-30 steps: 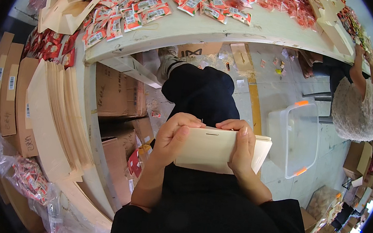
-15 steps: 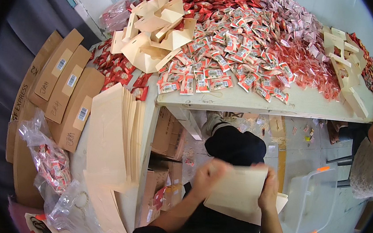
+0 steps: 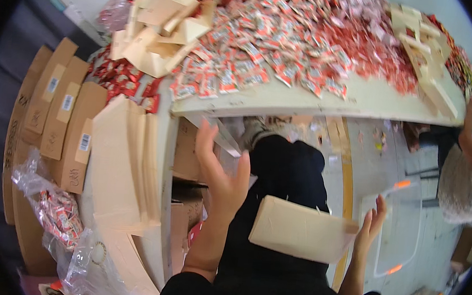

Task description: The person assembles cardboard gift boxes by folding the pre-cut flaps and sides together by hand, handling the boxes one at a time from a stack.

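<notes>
One cream card packet (image 3: 302, 229) over my lap (image 3: 292, 175), lower centre. Three labelled cartons (image 3: 59, 118) left, one clear bin (image 3: 400, 229) right. Left grip (image 3: 224, 183) released, fingers spread; right grip (image 3: 371, 222) loose at packet's right end, contact unclear. Half a second ago both were on it.

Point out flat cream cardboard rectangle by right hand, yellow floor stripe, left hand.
Flat cream cardboard rectangle (image 3: 302, 230), head view: middle of visible face.
Yellow floor stripe (image 3: 347, 185), head view: middle stretch.
Left hand (image 3: 228, 185), head view: middle of hand.
</notes>
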Tool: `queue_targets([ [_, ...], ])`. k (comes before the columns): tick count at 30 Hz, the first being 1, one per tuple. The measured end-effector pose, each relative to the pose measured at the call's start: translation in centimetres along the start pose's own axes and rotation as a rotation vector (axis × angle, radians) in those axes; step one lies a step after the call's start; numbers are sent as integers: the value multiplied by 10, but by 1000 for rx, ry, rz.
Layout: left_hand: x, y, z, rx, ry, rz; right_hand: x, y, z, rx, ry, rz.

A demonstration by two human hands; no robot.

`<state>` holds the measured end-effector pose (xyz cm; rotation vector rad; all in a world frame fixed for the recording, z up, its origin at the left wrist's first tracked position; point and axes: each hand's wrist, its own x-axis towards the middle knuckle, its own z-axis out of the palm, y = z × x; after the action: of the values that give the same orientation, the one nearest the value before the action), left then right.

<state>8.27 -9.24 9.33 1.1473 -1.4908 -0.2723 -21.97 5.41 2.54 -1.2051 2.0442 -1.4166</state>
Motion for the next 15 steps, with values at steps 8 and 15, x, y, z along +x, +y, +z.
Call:
queue_targets([
  [8,-166,-18,-1,-356,-636,-866,-38,40,2,570,-306,494],
  [15,-144,-11,-7,-520,-688,-842,-46,13,4,137,-281,150],
])
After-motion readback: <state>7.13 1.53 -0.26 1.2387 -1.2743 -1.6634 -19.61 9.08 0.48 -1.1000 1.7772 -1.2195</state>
